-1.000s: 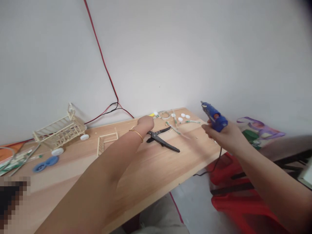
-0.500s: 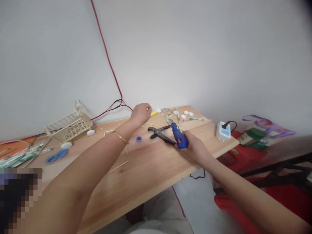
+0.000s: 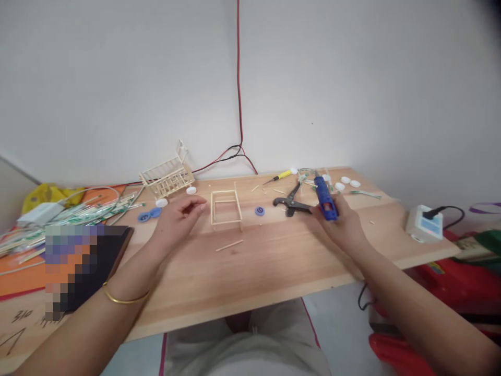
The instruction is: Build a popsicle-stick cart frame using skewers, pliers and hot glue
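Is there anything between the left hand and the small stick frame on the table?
Nothing visible. The left hand is open just left of the frame, with only bare table between them. The blue cap lies right of the frame.

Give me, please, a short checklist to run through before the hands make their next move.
1. Right hand grips the glue gun: ok, fingers closed round it.
2. Left hand free: ok, open, beside the frame.
3. Frame standing on the table: ok.
4. Glue gun clear of the pliers: cannot tell, they lie close beside it.
5. Plug in the socket box: ok.
6. Glue at the nozzle: cannot tell, too small to see.
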### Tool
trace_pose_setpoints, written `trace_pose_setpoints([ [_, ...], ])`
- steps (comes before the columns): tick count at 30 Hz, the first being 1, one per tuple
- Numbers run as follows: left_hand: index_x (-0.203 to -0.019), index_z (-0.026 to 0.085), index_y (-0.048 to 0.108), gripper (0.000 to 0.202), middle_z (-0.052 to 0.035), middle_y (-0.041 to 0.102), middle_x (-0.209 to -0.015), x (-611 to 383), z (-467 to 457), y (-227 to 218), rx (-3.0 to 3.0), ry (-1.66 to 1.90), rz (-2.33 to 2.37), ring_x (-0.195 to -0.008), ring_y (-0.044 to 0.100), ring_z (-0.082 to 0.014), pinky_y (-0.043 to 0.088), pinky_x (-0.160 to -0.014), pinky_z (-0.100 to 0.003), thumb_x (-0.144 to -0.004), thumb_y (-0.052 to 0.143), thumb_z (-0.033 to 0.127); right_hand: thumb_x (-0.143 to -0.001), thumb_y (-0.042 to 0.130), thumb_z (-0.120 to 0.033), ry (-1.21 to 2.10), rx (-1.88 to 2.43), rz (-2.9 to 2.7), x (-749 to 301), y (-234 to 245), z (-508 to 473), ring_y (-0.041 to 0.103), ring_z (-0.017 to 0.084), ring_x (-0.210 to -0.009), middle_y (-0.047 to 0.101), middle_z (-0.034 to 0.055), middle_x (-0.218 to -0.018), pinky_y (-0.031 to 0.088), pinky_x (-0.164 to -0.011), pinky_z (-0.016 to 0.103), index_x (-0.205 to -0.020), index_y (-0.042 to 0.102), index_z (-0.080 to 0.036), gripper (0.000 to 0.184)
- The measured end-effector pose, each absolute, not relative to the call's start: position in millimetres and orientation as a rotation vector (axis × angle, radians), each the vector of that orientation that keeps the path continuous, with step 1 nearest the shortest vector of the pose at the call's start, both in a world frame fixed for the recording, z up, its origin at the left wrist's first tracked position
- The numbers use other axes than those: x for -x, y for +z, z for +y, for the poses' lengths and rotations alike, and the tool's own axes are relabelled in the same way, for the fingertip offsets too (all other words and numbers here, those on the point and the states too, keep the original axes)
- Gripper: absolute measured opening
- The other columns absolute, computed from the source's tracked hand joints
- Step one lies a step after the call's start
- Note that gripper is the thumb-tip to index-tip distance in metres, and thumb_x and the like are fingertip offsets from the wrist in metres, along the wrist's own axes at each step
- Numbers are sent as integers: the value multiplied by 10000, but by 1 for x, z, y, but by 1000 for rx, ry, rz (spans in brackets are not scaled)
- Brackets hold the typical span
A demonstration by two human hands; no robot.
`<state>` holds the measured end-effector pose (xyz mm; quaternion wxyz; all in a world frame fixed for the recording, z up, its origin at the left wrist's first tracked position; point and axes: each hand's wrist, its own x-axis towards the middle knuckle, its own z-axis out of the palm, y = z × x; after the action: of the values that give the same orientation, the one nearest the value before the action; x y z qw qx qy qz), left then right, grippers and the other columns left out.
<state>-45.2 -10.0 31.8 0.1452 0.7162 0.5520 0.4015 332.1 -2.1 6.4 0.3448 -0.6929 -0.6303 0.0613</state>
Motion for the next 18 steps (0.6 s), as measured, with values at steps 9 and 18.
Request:
trace_pose_setpoints([
  [9,-1094,186,576,309,-3,546,-822,53,-15,13,-2275,911,1314,-755,523,-126,452,-710,-268,-793,603,250,-770,643,-388,751,1345,-1775,-258,15,-17,598,188,-822,619,37,-928,472,-743,322,-934,566,-221,247],
  [18,-1030,182,570,226,-9,567,-826,44,-18,-1,-2360,824,1382,-749,546,-130,461,-691,-260,-809,531,154,-729,673,-309,1022,1283,-1697,-223,0,0,611,157,-757,637,10,-855,483,-703,297,-877,538,-217,221],
])
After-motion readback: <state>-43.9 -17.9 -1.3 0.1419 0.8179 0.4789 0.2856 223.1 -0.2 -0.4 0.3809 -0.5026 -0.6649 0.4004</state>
